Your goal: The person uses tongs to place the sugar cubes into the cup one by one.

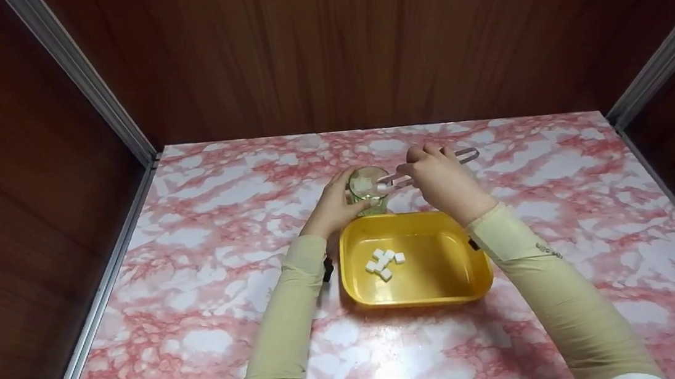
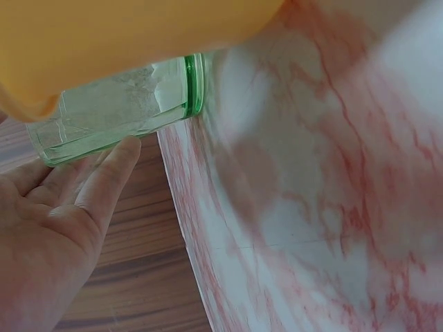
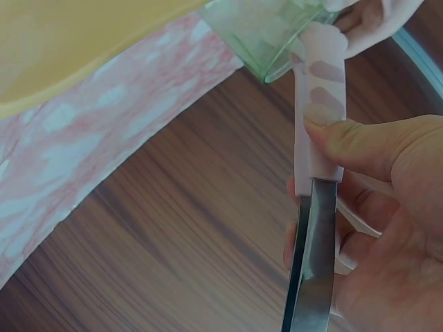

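Observation:
My left hand [image 1: 333, 205] holds a green-tinted glass [image 1: 379, 208] just behind the yellow tub, its thumb on the near side and its fingers around the far side. Pale white pieces show inside the glass [image 2: 118, 104] in the left wrist view. My right hand [image 1: 445, 180] grips metal tongs [image 3: 317, 242] with pale pink ends, thumb on one arm and fingers on the other. The tips of the tongs are at the glass's rim, with a small white cube [image 1: 381, 186] between them.
A yellow plastic tub [image 1: 422, 301] stands in front of the glass, under the forearms. Several small white cubes [image 1: 384, 260] lie on its left side. The table [image 1: 216, 275] has a red-and-white marbled top, with dark wood panels [image 1: 330, 48] at the back and both sides.

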Demonstrator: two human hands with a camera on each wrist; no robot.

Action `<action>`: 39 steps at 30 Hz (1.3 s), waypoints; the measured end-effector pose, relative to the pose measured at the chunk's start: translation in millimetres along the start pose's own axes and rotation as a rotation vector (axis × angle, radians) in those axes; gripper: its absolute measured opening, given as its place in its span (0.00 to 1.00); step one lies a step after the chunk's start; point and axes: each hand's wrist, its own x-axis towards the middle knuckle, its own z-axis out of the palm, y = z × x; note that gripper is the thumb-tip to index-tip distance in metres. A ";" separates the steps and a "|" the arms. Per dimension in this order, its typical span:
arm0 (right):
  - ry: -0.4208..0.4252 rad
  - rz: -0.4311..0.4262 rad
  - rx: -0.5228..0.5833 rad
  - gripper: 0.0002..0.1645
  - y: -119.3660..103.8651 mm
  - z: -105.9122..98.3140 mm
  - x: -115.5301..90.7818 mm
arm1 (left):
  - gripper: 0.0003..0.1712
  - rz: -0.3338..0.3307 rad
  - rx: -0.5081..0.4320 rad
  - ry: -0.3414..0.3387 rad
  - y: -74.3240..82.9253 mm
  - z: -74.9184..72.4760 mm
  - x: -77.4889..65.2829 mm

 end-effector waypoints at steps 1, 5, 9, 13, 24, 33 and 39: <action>0.000 -0.001 0.004 0.16 -0.1 0.2 0.1 | 0.43 -0.001 -0.002 0.000 -0.1 0.0 -0.1; 0.002 -0.004 0.015 0.17 0.4 1.5 0.9 | 0.43 -0.001 0.003 0.003 -0.2 -0.5 -0.4; -0.014 0.014 0.028 0.18 0.3 1.8 0.2 | 0.44 -0.019 0.022 -0.006 0.1 -0.8 -0.6; -0.019 0.022 0.034 0.19 -0.2 1.4 -0.8 | 0.45 -0.053 0.034 -0.021 1.1 -0.8 -1.1; -0.005 0.009 0.032 0.19 0.9 1.8 -1.2 | 0.44 -0.019 0.016 -0.009 0.0 -0.3 -0.2; -0.004 0.001 0.022 0.19 1.2 -2.3 -6.6 | 0.43 -0.005 0.008 -0.010 0.7 0.2 -0.4; -0.014 0.007 0.048 0.21 0.8 -6.4 -15.9 | 0.45 -0.012 0.025 -0.008 0.8 0.4 -0.2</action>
